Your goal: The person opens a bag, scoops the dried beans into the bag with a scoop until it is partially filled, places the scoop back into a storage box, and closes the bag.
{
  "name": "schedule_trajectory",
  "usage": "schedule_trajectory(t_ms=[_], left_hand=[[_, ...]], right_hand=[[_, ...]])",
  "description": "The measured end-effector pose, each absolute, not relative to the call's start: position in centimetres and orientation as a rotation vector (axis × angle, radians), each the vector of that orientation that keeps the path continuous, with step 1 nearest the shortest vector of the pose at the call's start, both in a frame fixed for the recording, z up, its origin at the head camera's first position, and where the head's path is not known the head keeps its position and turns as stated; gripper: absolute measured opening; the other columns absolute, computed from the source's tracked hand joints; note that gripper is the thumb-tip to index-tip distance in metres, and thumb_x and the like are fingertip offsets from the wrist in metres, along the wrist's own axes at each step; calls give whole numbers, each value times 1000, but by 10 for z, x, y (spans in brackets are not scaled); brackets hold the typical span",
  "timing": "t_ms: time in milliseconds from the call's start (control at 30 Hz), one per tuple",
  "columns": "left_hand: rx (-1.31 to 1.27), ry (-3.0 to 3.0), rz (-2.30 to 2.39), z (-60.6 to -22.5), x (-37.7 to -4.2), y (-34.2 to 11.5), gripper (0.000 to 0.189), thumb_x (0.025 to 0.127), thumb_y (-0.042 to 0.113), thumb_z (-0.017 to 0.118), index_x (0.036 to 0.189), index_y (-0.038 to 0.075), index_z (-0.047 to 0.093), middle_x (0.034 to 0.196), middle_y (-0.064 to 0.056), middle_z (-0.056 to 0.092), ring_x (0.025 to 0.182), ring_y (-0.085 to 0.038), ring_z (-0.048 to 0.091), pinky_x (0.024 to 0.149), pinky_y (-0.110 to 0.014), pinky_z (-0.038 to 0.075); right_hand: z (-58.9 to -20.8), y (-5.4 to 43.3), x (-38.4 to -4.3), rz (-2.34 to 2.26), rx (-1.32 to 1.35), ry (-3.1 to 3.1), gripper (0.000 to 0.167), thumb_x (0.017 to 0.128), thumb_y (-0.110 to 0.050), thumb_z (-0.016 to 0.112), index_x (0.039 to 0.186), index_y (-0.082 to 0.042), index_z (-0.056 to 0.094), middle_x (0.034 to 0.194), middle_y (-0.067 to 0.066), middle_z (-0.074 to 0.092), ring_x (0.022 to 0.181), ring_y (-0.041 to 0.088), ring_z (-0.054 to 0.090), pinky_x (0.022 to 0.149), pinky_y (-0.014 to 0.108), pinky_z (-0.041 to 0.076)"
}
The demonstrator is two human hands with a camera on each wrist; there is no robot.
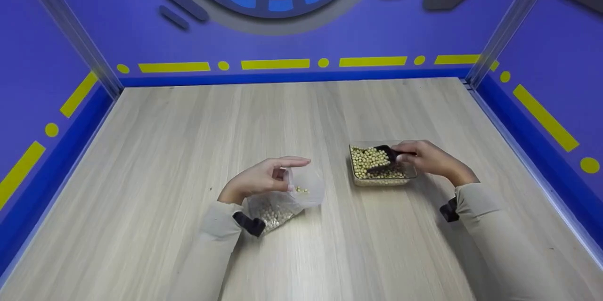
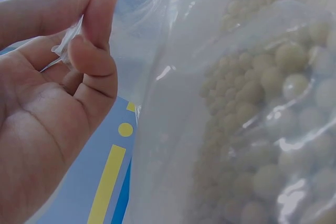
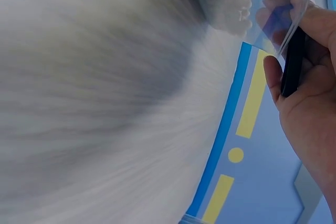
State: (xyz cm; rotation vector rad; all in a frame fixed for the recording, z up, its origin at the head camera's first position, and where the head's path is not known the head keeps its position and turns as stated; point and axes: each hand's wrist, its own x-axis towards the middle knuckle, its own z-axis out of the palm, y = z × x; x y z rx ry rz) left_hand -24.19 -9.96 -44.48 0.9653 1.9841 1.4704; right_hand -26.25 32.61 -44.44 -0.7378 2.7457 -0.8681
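Observation:
My left hand (image 1: 262, 179) pinches the rim of a clear plastic bag (image 1: 310, 183) between thumb and fingers. Pale round beans (image 2: 252, 93) fill the lower part of the bag, which rests on the table. To the right, a clear rectangular container (image 1: 380, 182) holds more of the yellowish beans (image 1: 362, 169). My right hand (image 1: 426, 157) grips the handle of a black scoop (image 1: 387, 155), whose bowl is down in the container and loaded with beans. In the right wrist view the scoop's handle (image 3: 294, 66) lies across the fingers, seen partly through the container's wall.
Both things stand on a light wood-grain table (image 1: 235, 126). Blue panels (image 1: 282, 46) with yellow marks rise along its back and sides. A black strap (image 1: 249, 223) is on the left wrist and another (image 1: 450, 210) on the right.

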Motion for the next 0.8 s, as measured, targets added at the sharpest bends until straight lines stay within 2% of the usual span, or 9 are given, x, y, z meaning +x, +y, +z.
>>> schedule_trajectory(t_ms=[467,700,800], left_hand=[[996,1993,1464,-444,-242,-100,64,82,-7,62,143,2,44,149,-16,41,60,-4,39,58,-17,38],[995,1998,1463,-443,-241,-100,64,82,-8,62,143,2,43,148,-16,42,64,-4,43,58,-17,39],[997,2005,1460,-443,-241,-99,64,82,-8,62,143,2,44,148,-17,42,65,-4,43,59,-17,39]], right_hand=[[-447,329,-262,-912,-740,2734,38,96,-14,56,130,2,58,126,22,61,118,40,55,94,51,47],[-447,330,-260,-940,-688,2722,41,96,-14,56,133,3,55,133,26,54,127,44,46,100,54,42],[-448,331,-261,-953,-688,2719,40,95,-13,57,133,3,55,132,24,56,127,42,47,101,53,42]])
